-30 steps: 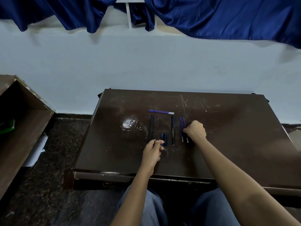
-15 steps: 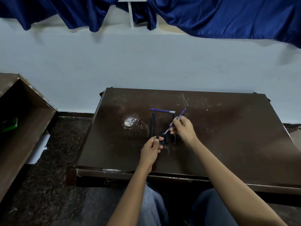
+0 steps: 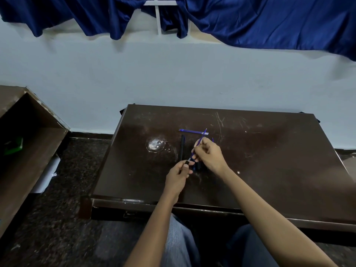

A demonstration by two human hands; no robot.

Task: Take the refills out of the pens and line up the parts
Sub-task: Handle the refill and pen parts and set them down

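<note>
My right hand (image 3: 209, 154) pinches a thin blue refill (image 3: 200, 140), which slants from upper right down to lower left. The refill's lower tip meets a small black pen part (image 3: 186, 162) held in the fingertips of my left hand (image 3: 178, 175). A black pen barrel (image 3: 182, 146) lies upright on the dark brown desk (image 3: 269, 160), just left of my hands. Another blue refill (image 3: 189, 131) lies crosswise behind them. More dark pen parts (image 3: 198, 166) lie partly hidden under my right hand, and a blue tip (image 3: 212, 139) shows behind it.
A whitish worn patch (image 3: 155, 145) marks the desk left of the pens. A brown open cabinet (image 3: 28, 143) stands at the left with a green item (image 3: 14, 145) inside. A pale wall and blue curtain (image 3: 250, 20) rise behind the desk. My knees sit under the front edge.
My right hand picked a blue refill off the desk and carried it left. Its lower tip now touches the black part in my left hand, which has stayed in place.
</note>
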